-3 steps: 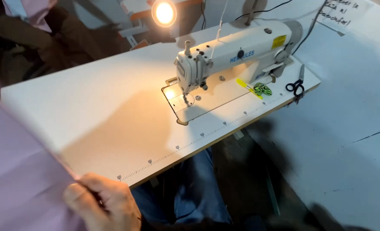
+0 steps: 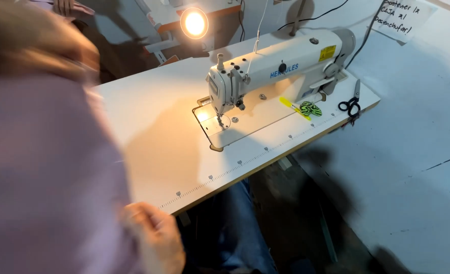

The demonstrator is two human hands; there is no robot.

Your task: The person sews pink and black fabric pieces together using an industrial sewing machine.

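A large lilac cloth [image 2: 47, 177] fills the left side of the view, blurred by motion and lying over the left end of the white sewing table [image 2: 159, 132]. My right hand [image 2: 154, 238] is at the bottom, fingers curled on the cloth's lower edge. A blurred brownish shape [image 2: 32, 43] sits at the cloth's top left. It may be my left hand, but I cannot tell. Both are well short of the white sewing machine [image 2: 280, 66].
A lit lamp [image 2: 194, 23] shines behind the machine. Black scissors [image 2: 350, 104], a yellow marker [image 2: 292, 106] and a green patterned disc [image 2: 311, 108] lie at the table's right end. Another person's hand [image 2: 65, 6] shows at the top left. My legs in jeans [image 2: 240, 228] are under the table.
The lilac cloth has swept up and to the right, covering more of the table's left end. A blurred brownish shape has come in at the top left.
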